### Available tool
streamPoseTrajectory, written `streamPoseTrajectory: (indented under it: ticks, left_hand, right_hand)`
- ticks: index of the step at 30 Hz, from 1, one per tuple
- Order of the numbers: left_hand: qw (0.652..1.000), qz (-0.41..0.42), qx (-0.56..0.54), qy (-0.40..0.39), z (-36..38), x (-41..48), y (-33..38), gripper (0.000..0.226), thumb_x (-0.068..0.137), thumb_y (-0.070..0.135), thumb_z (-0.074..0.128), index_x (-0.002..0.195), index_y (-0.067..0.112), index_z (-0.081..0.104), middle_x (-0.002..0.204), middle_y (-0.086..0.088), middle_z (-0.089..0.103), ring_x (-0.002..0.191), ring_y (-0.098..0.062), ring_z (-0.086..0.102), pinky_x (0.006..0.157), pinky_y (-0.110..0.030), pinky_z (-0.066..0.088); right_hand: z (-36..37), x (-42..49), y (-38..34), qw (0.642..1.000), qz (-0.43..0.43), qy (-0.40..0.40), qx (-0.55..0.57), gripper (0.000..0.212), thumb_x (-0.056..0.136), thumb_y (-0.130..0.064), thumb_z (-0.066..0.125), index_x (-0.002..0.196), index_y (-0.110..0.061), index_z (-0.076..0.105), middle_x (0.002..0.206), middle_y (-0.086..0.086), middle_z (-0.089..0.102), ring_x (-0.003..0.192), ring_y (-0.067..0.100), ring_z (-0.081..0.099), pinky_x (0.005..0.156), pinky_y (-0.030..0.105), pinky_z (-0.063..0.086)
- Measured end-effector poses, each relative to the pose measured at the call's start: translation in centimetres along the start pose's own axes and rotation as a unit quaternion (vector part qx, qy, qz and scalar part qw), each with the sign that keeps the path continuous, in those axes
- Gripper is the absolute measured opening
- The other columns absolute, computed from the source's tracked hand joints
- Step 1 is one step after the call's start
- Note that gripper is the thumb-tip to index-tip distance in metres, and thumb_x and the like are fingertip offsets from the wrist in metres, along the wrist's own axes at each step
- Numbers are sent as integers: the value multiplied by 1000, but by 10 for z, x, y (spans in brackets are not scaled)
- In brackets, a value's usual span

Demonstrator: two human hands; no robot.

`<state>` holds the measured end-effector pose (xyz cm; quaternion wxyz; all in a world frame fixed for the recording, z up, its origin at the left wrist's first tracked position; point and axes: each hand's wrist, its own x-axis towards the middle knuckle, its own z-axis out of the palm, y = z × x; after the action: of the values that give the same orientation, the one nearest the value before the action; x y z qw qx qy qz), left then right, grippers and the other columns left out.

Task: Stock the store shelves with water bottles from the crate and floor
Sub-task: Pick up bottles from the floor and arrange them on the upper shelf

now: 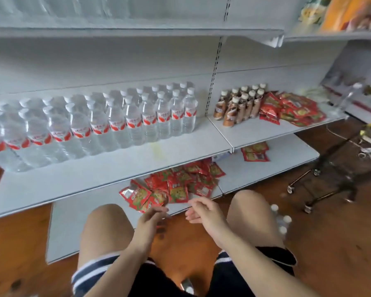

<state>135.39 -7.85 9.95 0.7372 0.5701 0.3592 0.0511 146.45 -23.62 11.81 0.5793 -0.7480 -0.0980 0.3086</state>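
Observation:
Two rows of clear water bottles (116, 121) with red-and-white labels and white caps stand on the white middle shelf (107, 168), filling its left and centre. More bottles in wrap sit blurred on the top shelf (73, 9). A few white-capped water bottles (282, 221) stand on the wooden floor beside my right knee. My left hand (153, 217) and my right hand (201, 211) hover low between my knees, close together, fingers loosely spread, holding nothing. No crate is in view.
Brown drink bottles (238, 106) and red snack packets (293, 108) fill the middle shelf's right section. More red packets (176, 187) lie on the bottom shelf. A wire basket stand on wheels (330, 181) stands on the floor at right. One lone bottle (351, 97) stands far right.

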Motion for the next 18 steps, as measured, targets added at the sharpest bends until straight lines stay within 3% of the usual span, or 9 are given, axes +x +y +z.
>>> streamPoseTrajectory:
  ticks: [2, 4, 7, 11, 14, 18]
  left_hand:
    - [997, -48, 43, -33, 11, 1, -24, 11, 92, -2, 60, 90, 6, 68, 81, -14, 66, 69, -25, 58, 61, -29, 42]
    - [991, -42, 101, -75, 29, 5, -25, 5, 90, 2, 63, 93, 3, 68, 77, -10, 66, 66, -23, 60, 60, -28, 44]
    - [982, -41, 148, -112, 61, 12, -16, 29, 72, 20, 63, 94, 0, 65, 75, -8, 66, 62, -23, 61, 55, -27, 45]
    - [976, -35, 158, -145, 117, 7, -17, 6, 90, 0, 58, 89, 1, 65, 73, -12, 65, 59, -23, 58, 52, -26, 44]
    - [963, -13, 179, -203, 153, -3, -25, 18, 94, -4, 54, 86, 6, 67, 74, -10, 68, 61, -21, 61, 55, -26, 46]
    - [945, 8, 204, -255, 174, -6, -31, 18, 95, -6, 54, 87, 4, 66, 69, -6, 68, 56, -17, 61, 53, -23, 46]
  right_hand:
    - [-16, -8, 39, 998, 55, 37, 2, 17, 104, -19, 54, 110, -9, 66, 90, 14, 74, 83, 28, 74, 84, 43, 61]
    - [-37, -17, 68, 993, 90, 80, 16, 18, 103, -17, 55, 112, -5, 65, 86, 14, 74, 79, 29, 74, 82, 45, 60]
    - [-65, -37, 85, 985, 106, 130, 34, 19, 103, -17, 56, 111, -4, 66, 84, 14, 75, 74, 27, 73, 67, 36, 60]
    - [-96, -69, 85, 976, 80, 188, 70, 15, 103, -14, 55, 104, -7, 68, 87, 19, 72, 67, 20, 70, 62, 26, 57]
    - [-107, -99, 89, 967, 59, 231, 89, 13, 102, -7, 55, 100, -6, 68, 78, 10, 70, 62, 13, 69, 61, 19, 55]
    - [-110, -119, 99, 958, 57, 258, 114, 16, 102, -2, 52, 107, -1, 67, 77, 14, 70, 63, 19, 67, 62, 26, 56]
